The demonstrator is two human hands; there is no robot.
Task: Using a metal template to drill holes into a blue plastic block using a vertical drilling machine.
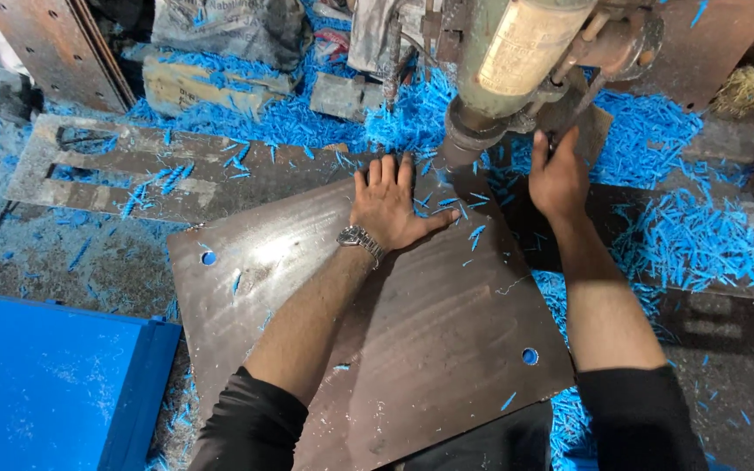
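Steel, dull brown and flat: a large square metal plate (412, 323) lies under the person's arms, with small round holes showing blue near three of its corners. The left hand (392, 208) lies palm down on the plate's far edge, fingers spread flat and pressing, clamped on nothing; a metal wristwatch (358, 237) sits on that wrist. Just beyond its fingertips stands the grey-green cylindrical head of a drilling machine (499, 78), its lower end meeting the plate. The right hand (557, 179) is raised beside the machine, fingers curled around a thin dark lever (579, 105) on the machine's side. Bright blue plastic shavings (691, 240) lie heaped to the right of that hand and around the machine's base, a few scattered on the plate. A blue painted metal box (45, 384) sits well to the left of the left forearm. Both sleeves are black.
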